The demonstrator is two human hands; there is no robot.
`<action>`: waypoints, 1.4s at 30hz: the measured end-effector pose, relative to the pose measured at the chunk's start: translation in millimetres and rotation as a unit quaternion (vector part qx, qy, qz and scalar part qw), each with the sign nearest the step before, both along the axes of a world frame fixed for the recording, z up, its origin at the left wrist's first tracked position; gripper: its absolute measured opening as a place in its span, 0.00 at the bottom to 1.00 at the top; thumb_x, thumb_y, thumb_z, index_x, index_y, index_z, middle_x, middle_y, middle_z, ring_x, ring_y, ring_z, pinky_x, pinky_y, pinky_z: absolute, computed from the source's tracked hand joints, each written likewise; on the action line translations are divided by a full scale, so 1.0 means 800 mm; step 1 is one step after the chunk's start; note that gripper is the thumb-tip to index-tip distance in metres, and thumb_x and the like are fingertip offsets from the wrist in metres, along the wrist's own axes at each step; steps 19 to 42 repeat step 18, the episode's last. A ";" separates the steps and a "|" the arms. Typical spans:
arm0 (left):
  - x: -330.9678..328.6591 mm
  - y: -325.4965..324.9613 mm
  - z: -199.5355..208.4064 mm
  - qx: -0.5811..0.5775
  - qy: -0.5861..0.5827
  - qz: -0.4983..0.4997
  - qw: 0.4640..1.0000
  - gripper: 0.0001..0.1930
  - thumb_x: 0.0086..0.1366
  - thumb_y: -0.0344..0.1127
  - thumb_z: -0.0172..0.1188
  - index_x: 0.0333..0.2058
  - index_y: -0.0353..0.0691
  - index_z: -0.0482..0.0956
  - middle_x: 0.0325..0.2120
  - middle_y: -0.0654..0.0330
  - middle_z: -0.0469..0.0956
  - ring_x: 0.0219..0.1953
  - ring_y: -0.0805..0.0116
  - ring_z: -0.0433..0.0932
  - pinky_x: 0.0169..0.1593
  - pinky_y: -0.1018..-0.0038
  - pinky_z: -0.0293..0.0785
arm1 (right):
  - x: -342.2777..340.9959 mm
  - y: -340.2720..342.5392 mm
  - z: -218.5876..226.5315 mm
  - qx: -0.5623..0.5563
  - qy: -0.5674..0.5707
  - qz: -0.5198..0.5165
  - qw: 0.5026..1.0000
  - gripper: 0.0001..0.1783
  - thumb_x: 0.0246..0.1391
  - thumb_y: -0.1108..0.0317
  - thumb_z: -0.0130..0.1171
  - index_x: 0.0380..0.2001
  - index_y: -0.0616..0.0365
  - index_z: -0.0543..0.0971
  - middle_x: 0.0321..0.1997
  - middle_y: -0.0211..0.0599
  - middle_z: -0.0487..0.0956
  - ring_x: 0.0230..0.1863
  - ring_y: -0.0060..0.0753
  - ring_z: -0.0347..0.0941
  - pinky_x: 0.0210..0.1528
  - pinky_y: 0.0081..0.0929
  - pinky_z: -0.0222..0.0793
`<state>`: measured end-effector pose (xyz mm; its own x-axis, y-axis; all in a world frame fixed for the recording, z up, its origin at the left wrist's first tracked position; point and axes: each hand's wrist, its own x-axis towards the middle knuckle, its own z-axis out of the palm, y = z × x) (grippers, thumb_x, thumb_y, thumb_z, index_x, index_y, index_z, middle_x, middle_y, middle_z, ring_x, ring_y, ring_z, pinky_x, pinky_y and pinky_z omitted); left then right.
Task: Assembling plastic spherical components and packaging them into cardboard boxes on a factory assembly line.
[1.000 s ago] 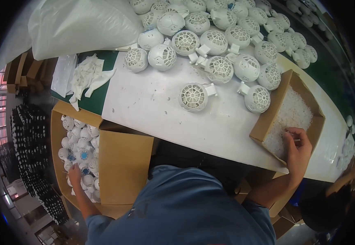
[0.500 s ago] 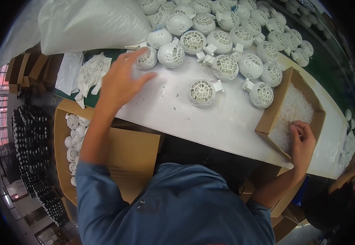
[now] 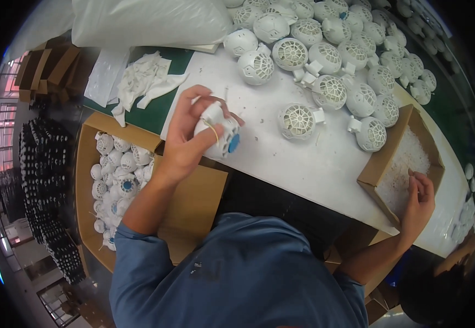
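Observation:
My left hand (image 3: pixel 185 136) is wrapped round a white ball-shaped plastic housing (image 3: pixel 207 131), raised over the left end of the white table. A round blue patch and a white square stub show on the housing. At the right, my right hand (image 3: pixel 420 199) is at an open cardboard box (image 3: pixel 374 174) heaped with small clear pieces (image 3: pixel 404 167). Its thumb and fingertips are pinched together; whatever lies between them is too small to make out. A latticed white housing (image 3: pixel 297 121) sits alone on the table between my hands.
Many similar housings (image 3: pixel 330 92) crowd the table's far side. Below my left forearm, a large carton (image 3: pixel 89 218) holds more of them. White gloves or rags (image 3: pixel 141 79) lie beyond, near a big translucent bag (image 3: pixel 150 22). Another person's arm (image 3: pixel 456 254) shows at far right.
My left hand has closed on a housing from the near edge of the group and drawn it toward me, turning it. My right hand stays pinched at the box of clear pieces.

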<state>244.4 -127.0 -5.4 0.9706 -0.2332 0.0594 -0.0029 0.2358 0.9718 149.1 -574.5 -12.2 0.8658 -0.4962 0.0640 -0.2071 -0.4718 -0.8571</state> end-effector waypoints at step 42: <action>-0.025 -0.022 -0.010 -0.233 0.246 -0.400 0.851 0.26 0.63 0.51 0.56 0.54 0.41 0.68 0.42 0.57 0.69 0.35 0.44 0.74 0.20 0.59 0.75 | 0.048 0.247 0.016 0.236 -0.050 0.350 0.905 0.14 0.49 0.86 0.59 0.41 0.66 0.79 0.40 0.48 0.82 0.45 0.43 0.79 0.44 0.26 0.74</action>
